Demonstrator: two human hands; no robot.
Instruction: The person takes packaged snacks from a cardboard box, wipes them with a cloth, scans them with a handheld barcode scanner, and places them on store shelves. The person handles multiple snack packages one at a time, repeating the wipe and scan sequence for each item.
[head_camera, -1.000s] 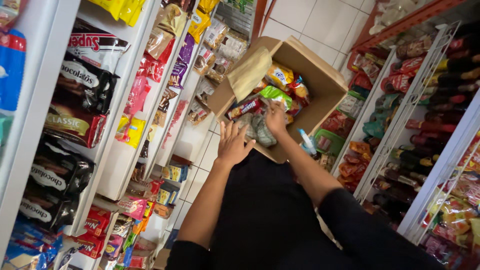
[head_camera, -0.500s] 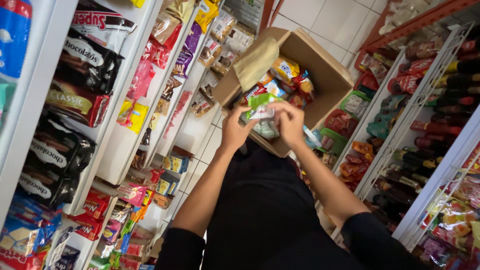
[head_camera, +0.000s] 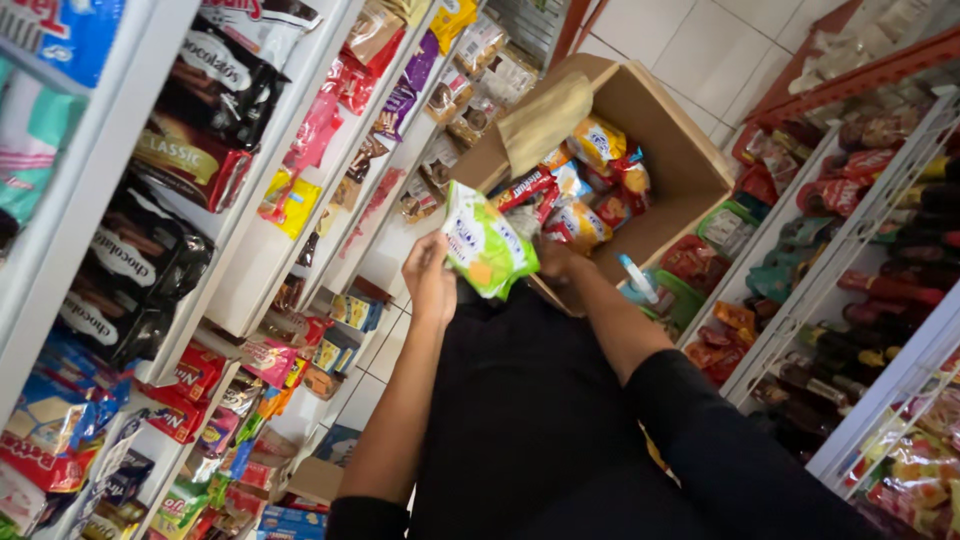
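My left hand (head_camera: 430, 282) and my right hand (head_camera: 556, 262) hold a green and white snack packet (head_camera: 486, 240) between them, left hand at its left edge, right hand at its lower right corner. The packet is raised just in front of an open cardboard box (head_camera: 690, 150), which stands on the tiled floor and holds several colourful snack packets (head_camera: 590, 205). One box flap (head_camera: 545, 120) is folded inward over them. My right hand's fingers are partly hidden behind the packet.
White shelves (head_camera: 250, 270) packed with biscuit and snack packets run along the left. A wire rack (head_camera: 860, 250) with bottles and sachets stands on the right. More packets and a small white bottle (head_camera: 638, 277) lie by the box. A tiled floor (head_camera: 700, 40) lies beyond.
My left hand has joined the right at the box, and a green packet has been lifted out of it and raised towards me. The view has shifted slightly.
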